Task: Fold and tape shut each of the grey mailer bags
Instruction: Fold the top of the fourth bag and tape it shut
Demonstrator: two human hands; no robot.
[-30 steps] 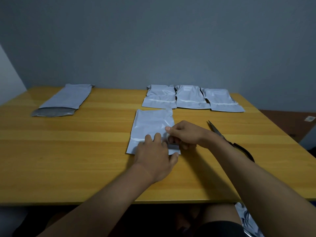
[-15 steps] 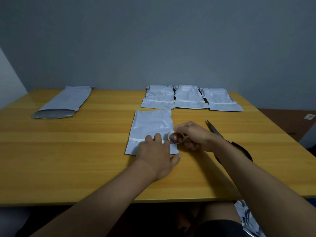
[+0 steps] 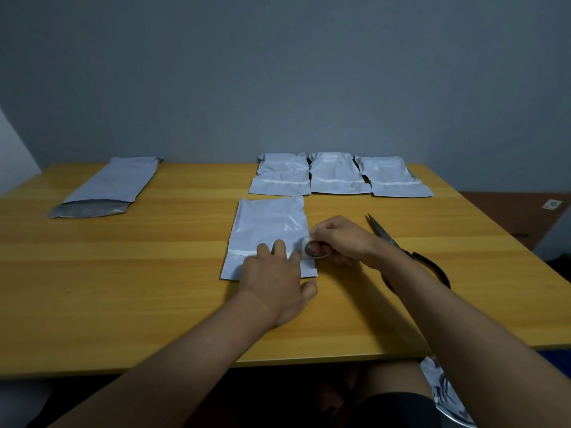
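A folded grey mailer bag point(image 3: 268, 225) lies in the middle of the wooden table point(image 3: 139, 273), with a strip of clear tape along its fold. My left hand point(image 3: 278, 281) presses flat on the bag's near flap, fingers spread. My right hand point(image 3: 338, 239) holds a small roll of clear tape point(image 3: 315, 249) at the bag's right edge, on the fold line. Three folded, taped grey bags point(image 3: 336, 176) lie in a row at the back. One long unfolded grey bag point(image 3: 108, 188) with its mouth open lies at the back left.
Black-handled scissors point(image 3: 401, 248) lie on the table just right of my right forearm, blades pointing away. More grey bag material point(image 3: 445, 393) shows below the table's near edge at the right. A wall stands behind the table.
My right hand has brought the tape roll into view at the bag's right edge and shifted it slightly right. My left hand has stayed pressed on the flap.
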